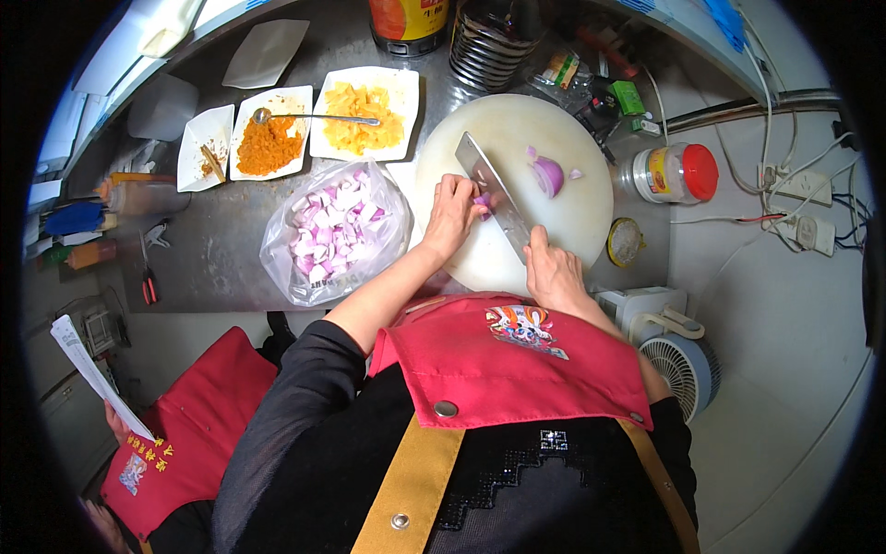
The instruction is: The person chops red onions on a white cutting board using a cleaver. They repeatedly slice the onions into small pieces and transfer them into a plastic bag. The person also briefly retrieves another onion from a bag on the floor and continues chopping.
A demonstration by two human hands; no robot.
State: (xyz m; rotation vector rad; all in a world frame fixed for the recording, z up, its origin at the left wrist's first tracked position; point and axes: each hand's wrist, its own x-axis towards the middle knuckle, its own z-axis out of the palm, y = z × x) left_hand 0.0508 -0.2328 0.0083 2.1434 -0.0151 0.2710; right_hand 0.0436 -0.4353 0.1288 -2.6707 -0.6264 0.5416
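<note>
A round white cutting board (477, 253) lies before me on the metal counter. My right hand (554, 270) grips the handle of a cleaver (495, 194), whose broad blade slants up and to the left over the board. Just left of the blade, my left hand (451, 211) pinches a small piece of red onion (482, 204) against the board. Beyond the blade, to its right, a larger red onion chunk (549, 176) rests with a few loose bits around it. A clear plastic bag (277, 273) full of chopped red onion (332, 232) stands open left of the board.
White square dishes hold yellow slices (360, 118), an orange minced food (266, 149) with a spoon (318, 118) across it, and brown residue (208, 163). Large bottles (491, 48) stand behind the board, a red-lidded jar (699, 173) right. A person in a red apron (187, 408) holds papers (97, 374).
</note>
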